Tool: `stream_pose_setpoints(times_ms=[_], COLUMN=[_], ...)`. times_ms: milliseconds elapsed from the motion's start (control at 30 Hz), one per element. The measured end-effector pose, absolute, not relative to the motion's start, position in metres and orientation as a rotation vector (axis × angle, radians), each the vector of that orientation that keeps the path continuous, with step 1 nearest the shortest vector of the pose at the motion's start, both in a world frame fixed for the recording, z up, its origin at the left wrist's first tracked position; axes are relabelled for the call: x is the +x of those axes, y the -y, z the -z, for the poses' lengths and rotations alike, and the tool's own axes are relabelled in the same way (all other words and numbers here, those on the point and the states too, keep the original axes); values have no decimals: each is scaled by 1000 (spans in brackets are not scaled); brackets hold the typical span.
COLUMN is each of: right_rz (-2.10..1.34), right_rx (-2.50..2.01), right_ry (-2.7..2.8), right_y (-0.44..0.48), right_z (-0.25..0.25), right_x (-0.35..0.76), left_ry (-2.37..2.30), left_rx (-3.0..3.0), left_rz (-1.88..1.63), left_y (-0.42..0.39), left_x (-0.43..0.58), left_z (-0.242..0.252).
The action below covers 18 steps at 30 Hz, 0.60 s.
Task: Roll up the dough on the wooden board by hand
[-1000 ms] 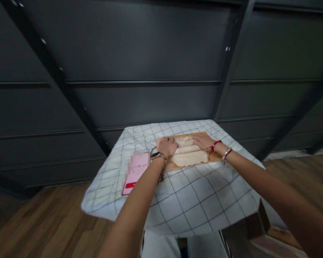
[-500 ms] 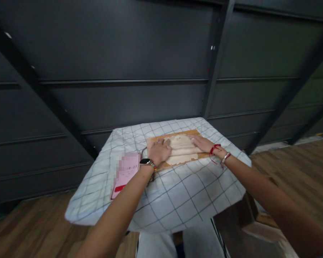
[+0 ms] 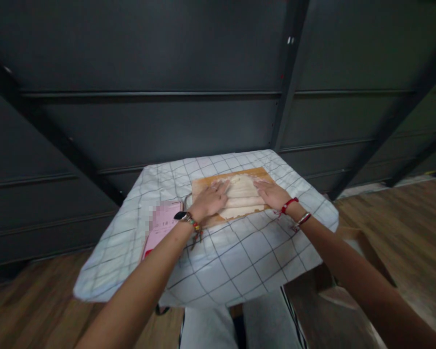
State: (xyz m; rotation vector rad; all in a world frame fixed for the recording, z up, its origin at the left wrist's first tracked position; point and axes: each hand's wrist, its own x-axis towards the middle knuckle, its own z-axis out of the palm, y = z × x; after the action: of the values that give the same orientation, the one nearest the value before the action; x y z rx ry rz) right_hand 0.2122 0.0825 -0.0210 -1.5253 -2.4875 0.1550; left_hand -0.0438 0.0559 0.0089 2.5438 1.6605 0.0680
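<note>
A pale sheet of dough (image 3: 241,196), folded over itself in layers, lies on a wooden board (image 3: 201,185) on a small table under a white checked cloth (image 3: 225,261). My left hand (image 3: 209,199) rests flat on the dough's left edge, fingers stretched out. My right hand (image 3: 272,193) lies flat on the dough's right edge, fingers also extended. Both wrists wear bracelets, and the left one a dark band as well.
A pink phone (image 3: 162,227) lies on the cloth left of the board, beside my left wrist. Behind the table stands a dark panelled wall (image 3: 167,121) with slanted metal beams. Wooden floor (image 3: 396,213) surrounds the table. My knees show below the table's near edge.
My left hand has gone from curled over the dough to lying flat on it. The dough looks more folded toward me. The view has shifted to the right and down.
</note>
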Motion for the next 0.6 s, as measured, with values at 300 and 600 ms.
stream_pose_setpoints(times_ms=[300,600], right_rz=[1,125], right_rx=[-1594,-1595], right_ry=[2397,2352], right_y=[-47,-31], right_z=[15,22], right_x=[203,203], left_ry=[-1747,-1807], left_rx=[2612,2669], left_rz=[-199,-249], left_y=[-29,-12], left_x=[-40,-38], left_z=[-5,-2])
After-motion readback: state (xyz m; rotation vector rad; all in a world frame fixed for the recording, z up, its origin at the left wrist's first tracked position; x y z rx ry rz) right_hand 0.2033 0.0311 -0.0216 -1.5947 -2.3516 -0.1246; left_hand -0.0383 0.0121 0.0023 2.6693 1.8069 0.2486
